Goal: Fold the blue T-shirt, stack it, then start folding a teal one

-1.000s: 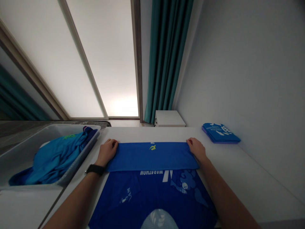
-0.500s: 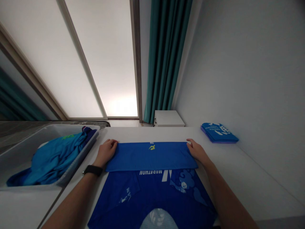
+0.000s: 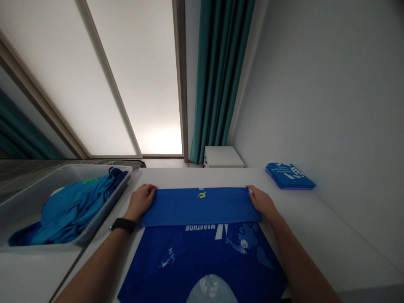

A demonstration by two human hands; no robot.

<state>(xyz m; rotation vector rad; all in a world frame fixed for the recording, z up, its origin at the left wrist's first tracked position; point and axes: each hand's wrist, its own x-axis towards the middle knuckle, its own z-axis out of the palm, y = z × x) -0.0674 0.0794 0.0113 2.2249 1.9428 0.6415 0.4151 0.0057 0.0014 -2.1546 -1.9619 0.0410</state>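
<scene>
The blue shirt [image 3: 202,235] lies flat on the worktop [image 3: 318,227]. The left hand [image 3: 141,201] and right hand [image 3: 261,200] each close a grip on one far corner of its folded band.

Table [image 3: 315,235]: white, against the wall. Left of table: grey bin [image 3: 19,202] holding crumpled blue clothes [image 3: 72,206]. On table, far right corner: folded blue stack [image 3: 289,175]. Beyond table: small white cabinet [image 3: 223,157], teal curtain [image 3: 221,75], frosted window [image 3: 132,75].

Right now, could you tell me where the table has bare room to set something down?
Bare table lies between the shirt and the folded stack, and beyond the shirt's fold. The bin is crowded with clothes.
</scene>
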